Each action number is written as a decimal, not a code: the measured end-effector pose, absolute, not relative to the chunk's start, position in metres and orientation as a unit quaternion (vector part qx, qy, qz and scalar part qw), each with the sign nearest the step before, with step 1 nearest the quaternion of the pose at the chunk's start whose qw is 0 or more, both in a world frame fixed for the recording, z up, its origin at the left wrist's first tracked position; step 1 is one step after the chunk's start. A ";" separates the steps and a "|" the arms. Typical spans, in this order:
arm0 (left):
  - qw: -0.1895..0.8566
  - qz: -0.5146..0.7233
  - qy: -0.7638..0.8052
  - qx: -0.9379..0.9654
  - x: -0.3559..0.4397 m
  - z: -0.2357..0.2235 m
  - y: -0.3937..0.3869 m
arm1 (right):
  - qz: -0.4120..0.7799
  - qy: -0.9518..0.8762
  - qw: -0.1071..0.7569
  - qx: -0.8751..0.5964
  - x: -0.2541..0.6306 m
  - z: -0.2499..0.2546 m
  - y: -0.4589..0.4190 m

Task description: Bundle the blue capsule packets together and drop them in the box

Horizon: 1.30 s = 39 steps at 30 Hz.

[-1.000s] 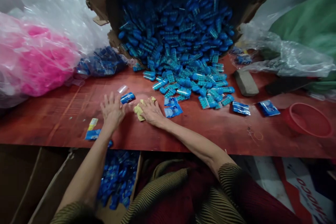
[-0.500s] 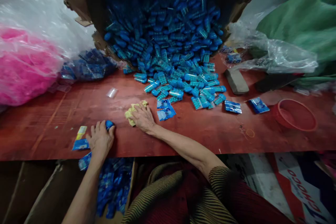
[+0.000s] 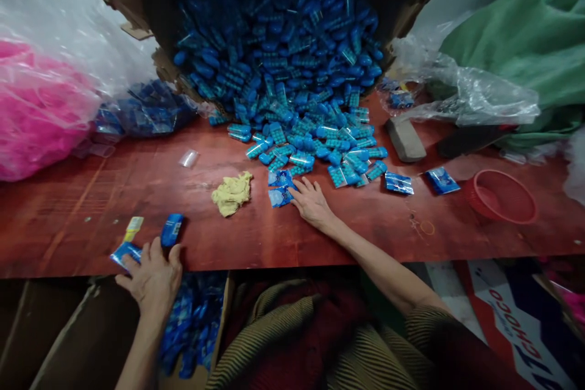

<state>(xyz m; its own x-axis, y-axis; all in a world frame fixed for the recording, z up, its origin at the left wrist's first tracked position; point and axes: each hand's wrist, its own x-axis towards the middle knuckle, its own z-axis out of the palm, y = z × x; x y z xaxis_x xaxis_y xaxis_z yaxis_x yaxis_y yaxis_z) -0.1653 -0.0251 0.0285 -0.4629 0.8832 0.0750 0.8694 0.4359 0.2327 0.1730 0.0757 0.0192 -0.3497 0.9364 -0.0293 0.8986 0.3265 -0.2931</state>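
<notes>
My left hand (image 3: 154, 277) is at the table's front edge with fingers spread and nothing in its grip. Its fingertips touch a blue packet (image 3: 124, 252), beside a small yellow-and-white piece (image 3: 133, 227). Just beyond the thumb lies a blue-wrapped capsule (image 3: 172, 230). My right hand (image 3: 315, 207) reaches in from the right, fingers stretched out, its fingertips at the edge of the flat blue printed sleeves (image 3: 280, 187). A crumpled yellow cloth (image 3: 231, 194) lies on the table between the hands, touched by neither.
A torn cardboard box (image 3: 158, 67) spills blue-capped clear capsules (image 3: 301, 128) onto the red table (image 3: 256, 244). To the right are a grey block (image 3: 405, 140), two blue packets (image 3: 398, 183) and a red basket (image 3: 503, 195). An open box of blue pieces (image 3: 192, 323) sits below the edge.
My right hand has let go of the yellow cloth and moved right to the blue sleeves. My left hand has come down toward me, leaving the blue-wrapped capsule near the front edge.
</notes>
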 end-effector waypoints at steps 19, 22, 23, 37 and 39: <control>0.217 0.401 0.600 0.657 -0.003 0.023 0.038 | 0.073 -0.765 0.138 -0.625 0.156 0.012 0.073; 0.216 0.392 0.616 0.648 0.004 0.015 0.030 | 0.074 -0.763 0.131 -0.629 0.154 0.011 0.072; 0.194 0.385 0.622 0.654 0.005 0.014 0.029 | 0.074 -0.762 0.132 -0.630 0.153 0.011 0.073; 0.638 0.474 0.569 0.211 0.032 0.034 0.039 | 0.092 -0.715 0.240 -0.650 0.151 0.020 0.065; 0.643 0.467 0.569 0.208 0.033 0.033 0.043 | 0.095 -0.726 0.209 -0.648 0.152 0.019 0.064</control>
<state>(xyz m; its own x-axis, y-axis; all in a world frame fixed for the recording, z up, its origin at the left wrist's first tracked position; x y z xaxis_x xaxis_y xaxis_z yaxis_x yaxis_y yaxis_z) 0.0328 0.0430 0.0335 -0.0854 0.8389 -0.5376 -0.3641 0.4760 0.8006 0.1516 0.0637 0.0185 -0.0732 0.9807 0.1815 0.9012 0.1430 -0.4091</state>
